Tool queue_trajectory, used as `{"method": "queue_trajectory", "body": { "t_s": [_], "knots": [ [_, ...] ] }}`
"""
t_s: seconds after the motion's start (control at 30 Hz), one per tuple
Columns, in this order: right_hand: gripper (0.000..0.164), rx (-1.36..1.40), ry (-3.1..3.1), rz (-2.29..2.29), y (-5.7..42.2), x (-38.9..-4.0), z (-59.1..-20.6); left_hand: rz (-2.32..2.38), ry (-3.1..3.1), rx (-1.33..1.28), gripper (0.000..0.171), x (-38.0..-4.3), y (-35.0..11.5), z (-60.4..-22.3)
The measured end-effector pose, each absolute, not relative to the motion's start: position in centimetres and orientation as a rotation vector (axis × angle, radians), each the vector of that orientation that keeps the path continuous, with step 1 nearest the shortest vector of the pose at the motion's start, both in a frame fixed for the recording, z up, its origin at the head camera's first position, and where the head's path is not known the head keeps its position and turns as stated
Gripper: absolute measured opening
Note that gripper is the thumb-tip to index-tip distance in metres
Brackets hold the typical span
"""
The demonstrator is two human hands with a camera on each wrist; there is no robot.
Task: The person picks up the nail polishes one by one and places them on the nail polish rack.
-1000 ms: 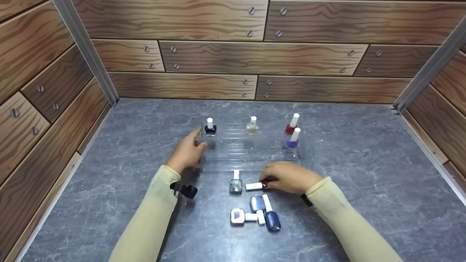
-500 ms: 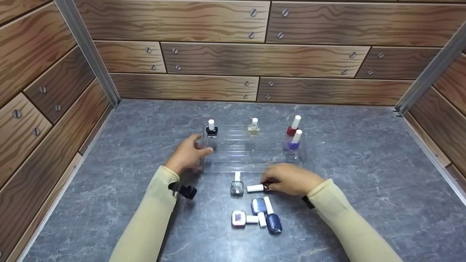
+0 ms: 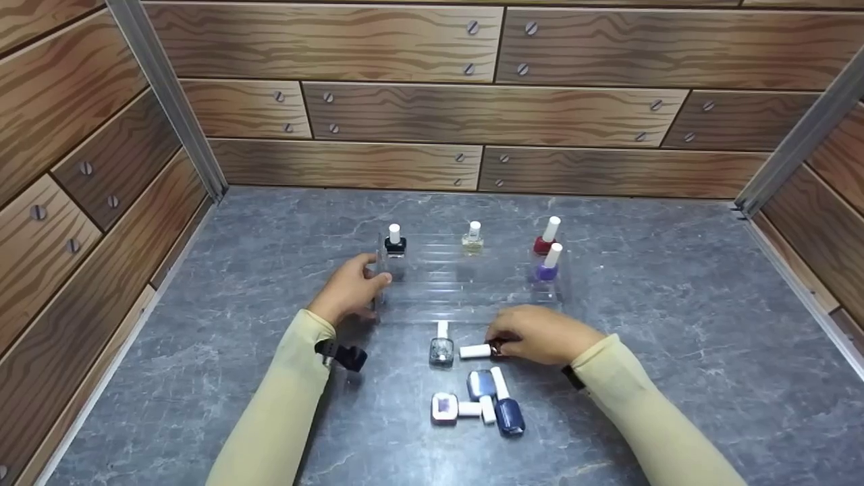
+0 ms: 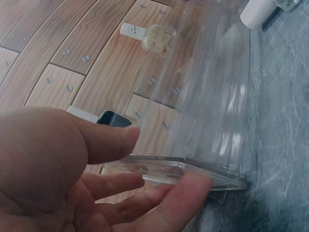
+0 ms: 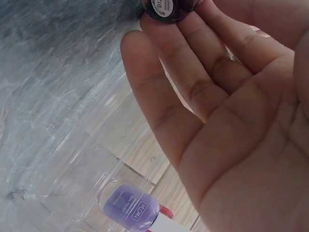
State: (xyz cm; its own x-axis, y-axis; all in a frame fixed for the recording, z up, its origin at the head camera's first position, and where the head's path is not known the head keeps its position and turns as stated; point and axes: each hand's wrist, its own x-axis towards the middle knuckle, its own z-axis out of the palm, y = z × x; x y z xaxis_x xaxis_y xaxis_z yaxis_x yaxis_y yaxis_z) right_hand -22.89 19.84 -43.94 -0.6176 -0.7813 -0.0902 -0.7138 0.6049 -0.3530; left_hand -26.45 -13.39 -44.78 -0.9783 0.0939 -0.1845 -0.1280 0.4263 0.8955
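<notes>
My left hand (image 3: 347,289) is at the left end of a clear stepped rack (image 3: 439,314). In the left wrist view its fingers (image 4: 186,195) touch the rack's side panel from outside, and the thumb lies above the panel's edge. My right hand (image 3: 540,331) pinches a dark nail polish bottle (image 5: 169,8) lying on its side in front of the rack, its white cap (image 3: 475,352) pointing left. My fingers hide most of that bottle. A glitter nail polish (image 3: 442,351) lies just left of it.
Black (image 3: 395,248), pale yellow (image 3: 473,244), red (image 3: 544,245) and purple (image 3: 547,272) polishes stand on the rack. Nearer me lie a blue polish (image 3: 482,385), a navy polish (image 3: 509,417) and a white-looking bottle (image 3: 444,408). Wood-patterned walls (image 3: 405,115) enclose the grey table.
The left thumb has reached over the rack's side, and its index fingertip has come slightly nearer me. My right hand stays on the dark bottle. The view has shifted slightly.
</notes>
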Motion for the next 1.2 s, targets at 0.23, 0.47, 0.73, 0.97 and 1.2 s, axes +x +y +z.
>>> {"method": "queue_trajectory", "body": {
  "t_s": [0.23, 0.47, 0.73, 0.97, 1.2],
  "knots": [
    [0.020, -1.199, 2.596, -0.414, 19.7, -22.8, -43.9, 1.583, 2.482, -0.032, 0.055, -26.3, -13.4, -44.8],
    [0.018, -1.195, 2.596, -0.429, 19.7, -22.8, -43.8, 1.598, 2.466, -0.050, 0.055, -26.4, -13.3, -44.8],
    [0.017, -1.228, 2.576, -0.451, 20.0, -23.0, -43.7, 1.597, 2.458, -0.052, 0.056, -26.6, -13.3, -44.8],
    [0.021, -1.262, 2.545, -0.446, 20.4, -23.1, -43.3, 1.599, 2.458, -0.039, 0.055, -26.7, -13.2, -44.9],
    [0.023, -1.131, 2.582, -0.453, 21.3, -23.3, -43.0, 1.562, 2.495, -0.042, 0.055, -26.6, -13.1, -44.8]
  ]
}}
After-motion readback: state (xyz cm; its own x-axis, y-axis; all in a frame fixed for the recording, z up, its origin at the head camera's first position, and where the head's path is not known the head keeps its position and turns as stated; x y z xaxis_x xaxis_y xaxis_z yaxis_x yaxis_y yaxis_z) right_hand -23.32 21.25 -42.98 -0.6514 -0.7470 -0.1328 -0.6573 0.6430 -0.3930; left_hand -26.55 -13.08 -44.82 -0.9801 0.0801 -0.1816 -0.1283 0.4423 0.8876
